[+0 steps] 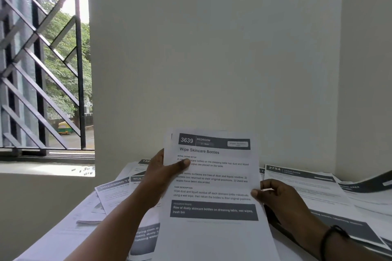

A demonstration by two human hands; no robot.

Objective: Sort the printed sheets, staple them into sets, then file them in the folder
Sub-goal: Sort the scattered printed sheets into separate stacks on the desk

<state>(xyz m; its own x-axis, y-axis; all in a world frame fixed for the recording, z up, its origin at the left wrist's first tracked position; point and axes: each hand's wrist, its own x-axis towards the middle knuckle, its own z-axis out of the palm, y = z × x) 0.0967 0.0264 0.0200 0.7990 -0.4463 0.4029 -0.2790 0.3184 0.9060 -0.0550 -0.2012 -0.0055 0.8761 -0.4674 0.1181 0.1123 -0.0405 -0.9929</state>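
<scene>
Head view: held sheet point(212, 186), headed "3639 Bedroom, Wipe Skincare Bottles", is raised upright above the bench point(70, 237). Left hand point(161, 178) grips its left edge, thumb across the print; right hand point(282, 199) pinches its right edge, fingers point(267, 185) curled. Loose printed sheets point(307, 188) lie spread behind and beside the held sheet. Sorting appears to be in hand; next, the held sheet needs matching to its pile. No stapler or folder shows.

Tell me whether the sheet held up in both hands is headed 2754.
No: the held sheet is headed 3639, Wipe Skincare Bottles; the 2754 sheet lies on the table behind it.
</scene>
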